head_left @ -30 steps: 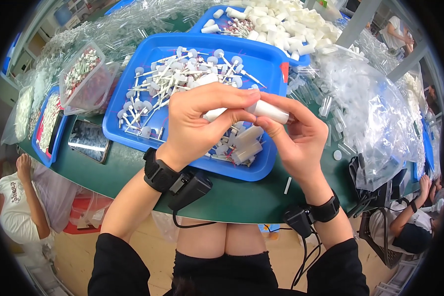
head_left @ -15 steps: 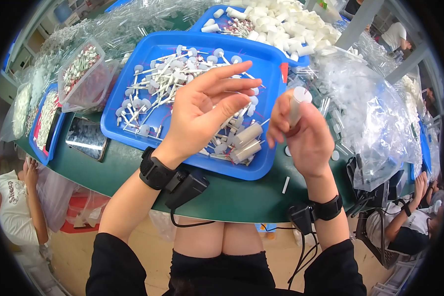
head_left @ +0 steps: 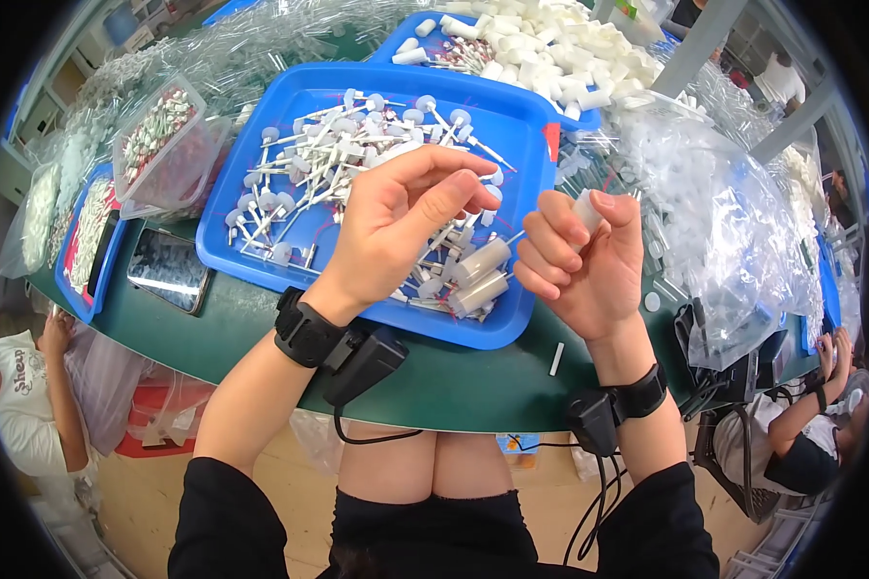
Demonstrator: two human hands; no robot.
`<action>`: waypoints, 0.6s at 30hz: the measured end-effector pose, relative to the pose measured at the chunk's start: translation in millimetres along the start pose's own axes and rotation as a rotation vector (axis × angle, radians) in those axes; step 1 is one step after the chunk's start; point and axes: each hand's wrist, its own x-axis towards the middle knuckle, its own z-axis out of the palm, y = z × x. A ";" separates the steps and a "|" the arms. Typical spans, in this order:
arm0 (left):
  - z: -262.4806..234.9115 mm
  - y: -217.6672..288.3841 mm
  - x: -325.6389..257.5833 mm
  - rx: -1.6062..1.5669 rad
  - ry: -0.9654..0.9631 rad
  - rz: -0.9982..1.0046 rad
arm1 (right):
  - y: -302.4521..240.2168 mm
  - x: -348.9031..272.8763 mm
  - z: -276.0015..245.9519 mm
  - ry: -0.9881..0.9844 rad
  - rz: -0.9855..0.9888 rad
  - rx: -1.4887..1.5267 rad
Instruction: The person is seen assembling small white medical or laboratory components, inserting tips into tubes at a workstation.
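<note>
My right hand (head_left: 589,256) is wrapped round a short white cylinder (head_left: 586,210), its thumb at the upper end and its fingers curled across the front. Most of the cylinder is hidden by the fingers. My left hand (head_left: 396,217) hovers above the blue tray (head_left: 251,267), fingers loosely bent and thumb close to them; no object shows in it. Lying in the tray are many thin white sticks with round translucent discs (head_left: 304,166). Two larger off-white cylinders (head_left: 480,278) rest at its near right corner.
A smartphone (head_left: 169,270) lies left of the tray, near a clear plastic box (head_left: 159,145) of small parts. White tubes (head_left: 560,53) are heaped behind. Clear plastic bags (head_left: 734,212) fill the right side. A small white stick (head_left: 557,359) lies on the green table (head_left: 434,386).
My right hand has turned and closed more round the cylinder, with its thumb now over the upper end. My left hand's fingers have bent in and dropped slightly.
</note>
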 end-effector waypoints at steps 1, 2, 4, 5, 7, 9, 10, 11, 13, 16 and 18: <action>0.0 0.2 -0.1 0.012 -0.003 0.001 | -0.4 0.1 0.2 0.003 -0.007 -0.031; 0.0 0.4 -0.1 0.023 -0.007 0.002 | -0.2 0.0 0.9 0.003 -0.007 -0.031; 0.0 0.3 -0.3 0.030 -0.008 0.005 | 0.7 -0.4 2.3 -0.030 0.010 0.022; -0.2 0.3 -0.5 0.036 -0.010 0.007 | 0.6 -0.3 2.1 -0.030 0.011 0.023; -0.4 1.1 -0.8 0.087 -0.019 0.017 | -0.6 -0.7 1.6 -0.039 0.067 0.024; 0.1 2.4 -0.4 0.137 -0.031 0.027 | -1.1 -0.6 0.2 -0.035 0.065 0.021; 0.4 2.8 -0.3 0.137 -0.034 0.027 | -0.8 -0.4 -0.7 -0.032 0.065 0.019; 0.6 2.9 -0.2 0.137 -0.037 0.027 | -0.9 -0.8 -0.4 -0.031 0.065 0.020; -0.5 1.7 -0.3 0.145 -0.041 0.029 | -1.1 -1.6 1.6 -0.019 0.013 -0.040; -1.1 1.5 -0.5 0.149 -0.046 0.031 | -1.8 -2.2 2.4 -0.043 -0.005 -0.117; -1.6 1.5 -0.7 0.144 -0.048 0.032 | -1.4 -1.9 4.8 -0.016 -0.011 -0.150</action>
